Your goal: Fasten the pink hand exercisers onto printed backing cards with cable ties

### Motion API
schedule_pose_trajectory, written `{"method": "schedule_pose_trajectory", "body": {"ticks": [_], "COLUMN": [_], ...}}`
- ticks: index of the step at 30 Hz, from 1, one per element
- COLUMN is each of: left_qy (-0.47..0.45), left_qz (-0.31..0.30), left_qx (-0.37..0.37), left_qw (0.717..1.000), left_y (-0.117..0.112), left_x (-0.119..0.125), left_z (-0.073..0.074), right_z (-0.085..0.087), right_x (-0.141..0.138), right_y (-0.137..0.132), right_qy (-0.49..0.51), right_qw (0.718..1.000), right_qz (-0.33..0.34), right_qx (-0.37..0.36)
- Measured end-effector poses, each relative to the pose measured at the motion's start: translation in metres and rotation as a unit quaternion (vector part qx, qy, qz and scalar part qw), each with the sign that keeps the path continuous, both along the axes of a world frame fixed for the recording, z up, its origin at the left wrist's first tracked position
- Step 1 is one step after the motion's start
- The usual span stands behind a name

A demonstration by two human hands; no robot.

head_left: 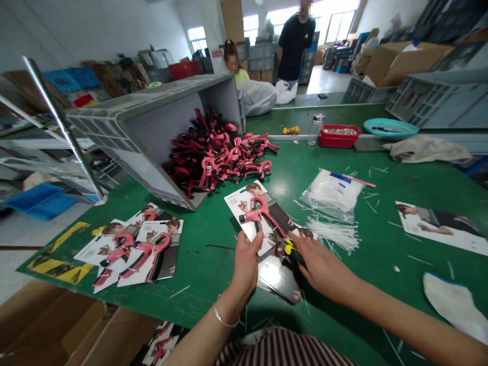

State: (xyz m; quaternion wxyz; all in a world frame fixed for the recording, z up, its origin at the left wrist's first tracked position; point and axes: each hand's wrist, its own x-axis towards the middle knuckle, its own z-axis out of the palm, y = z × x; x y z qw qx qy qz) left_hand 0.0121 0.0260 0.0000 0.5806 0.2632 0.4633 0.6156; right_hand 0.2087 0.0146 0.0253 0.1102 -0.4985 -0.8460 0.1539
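Note:
My left hand (246,259) is closed on the lower edge of a printed backing card (233,199), its thumb against a red and black hand grip strengthener (262,203) lying on the card. My right hand (318,262) is wrapped round cutting pliers (290,250) with yellow and black handles. Their jaws are at the lower part of the card, beside the strengthener's handles; whether they bite on anything is too small to tell. Beneath the hands lies a stack of more cards (276,277). White cable ties (335,234) are spread just right of my right hand.
A tipped grey crate (125,137) spills a heap of strengtheners (224,152). Several carded ones (148,249) lie left. Toward the back and right are a bag of ties (331,195), a red tray (339,136), a loose card (442,226) and a white glove (453,302). Two people are beyond the table.

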Motion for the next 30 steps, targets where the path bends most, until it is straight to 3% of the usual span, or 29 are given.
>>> {"method": "schedule_pose_trajectory", "body": {"ticks": [4,17,22,26,30], "left_qy": [0.016,0.059,0.064,0.066,0.082], "left_qz": [0.004,0.002,-0.001,-0.019,-0.013], "left_qx": [0.02,0.04,0.035,0.036,0.037], "left_qw": [1.0,0.997,0.997,0.997,0.996], "left_y": [-0.002,-0.006,-0.008,-0.005,0.004], "left_x": [0.002,0.003,0.004,0.003,-0.008], "left_z": [-0.001,0.0,0.002,-0.001,-0.009], "right_z": [-0.003,-0.004,-0.014,-0.013,0.01], "right_x": [-0.006,-0.008,-0.01,-0.013,-0.006], "right_y": [-0.004,-0.006,-0.006,-0.011,-0.022], "right_qy": [0.006,0.028,0.087,0.209,0.284], "right_qw": [1.0,0.997,0.991,0.966,0.92], "right_qz": [-0.01,-0.026,-0.031,-0.011,0.053], "right_qx": [0.01,-0.071,-0.1,-0.153,-0.265]}}
